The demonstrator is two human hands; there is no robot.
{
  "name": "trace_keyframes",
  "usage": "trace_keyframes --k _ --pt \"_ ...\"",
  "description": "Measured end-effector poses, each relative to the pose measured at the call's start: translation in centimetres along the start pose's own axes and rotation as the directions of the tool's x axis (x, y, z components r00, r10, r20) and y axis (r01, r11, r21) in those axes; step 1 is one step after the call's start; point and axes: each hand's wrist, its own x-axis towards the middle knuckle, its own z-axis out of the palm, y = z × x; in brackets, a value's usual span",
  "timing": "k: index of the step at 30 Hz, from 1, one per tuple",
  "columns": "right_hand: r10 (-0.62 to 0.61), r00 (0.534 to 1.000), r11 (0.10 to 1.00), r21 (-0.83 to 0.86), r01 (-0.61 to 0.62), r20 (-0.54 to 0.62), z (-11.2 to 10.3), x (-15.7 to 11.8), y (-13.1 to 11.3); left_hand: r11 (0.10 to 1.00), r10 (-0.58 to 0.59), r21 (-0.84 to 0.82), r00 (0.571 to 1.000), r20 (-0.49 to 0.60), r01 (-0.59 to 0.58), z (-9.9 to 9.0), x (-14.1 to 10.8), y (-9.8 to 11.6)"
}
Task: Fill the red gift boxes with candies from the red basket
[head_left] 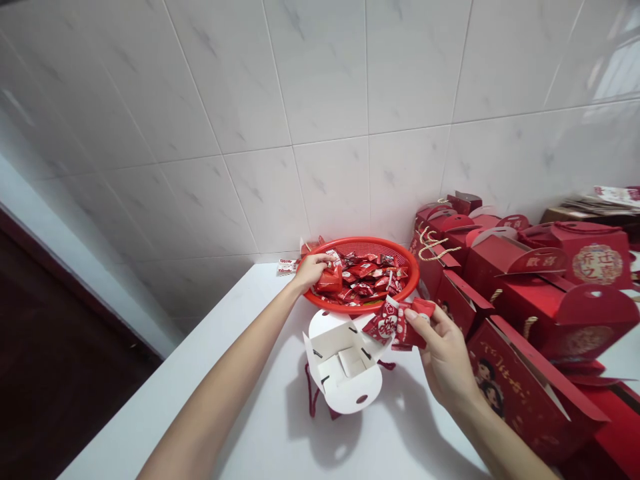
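My left hand [311, 272] reaches over the left rim of a red plastic basket [350, 309], its fingers closed on a red packet [330, 279]. Inside the basket lie many small red wrapped candies [363, 268]. My right hand [445, 353] pinches several red candy packets [393, 323] with white print, just in front of the basket's right side. Between my hands an opened gift box [345, 363] stands with its flaps spread and white inside showing. Dark red cords hang at its sides. The packets in my right hand are beside the box's upper right edge.
Many red gift boxes [520, 280] with rope handles crowd the right side of the white table [240, 427]. A stack of flat cardboard [585, 207] sits at the far right. Behind rises a tiled wall [330, 180]. A printed packet [287, 267] lies left of the basket.
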Motion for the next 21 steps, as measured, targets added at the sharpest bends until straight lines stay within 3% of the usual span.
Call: trace_keyframes --k 12,16,21 --pt "0.021 1.0 1.0 0.0 -0.021 -0.022 0.2 -0.2 -0.1 0.998 0.053 -0.019 0.99 -0.128 -0.056 -0.2 0.5 -0.9" --pt "0.029 0.999 1.0 0.001 -0.029 -0.021 0.0 -0.1 0.1 0.996 0.091 -0.015 0.993 -0.076 -0.093 -0.2 0.1 -0.7" --pt "0.032 0.999 1.0 0.003 -0.031 -0.015 -0.1 0.0 0.3 0.988 0.155 -0.001 0.985 0.078 -0.156 -0.1 -0.8 0.0"
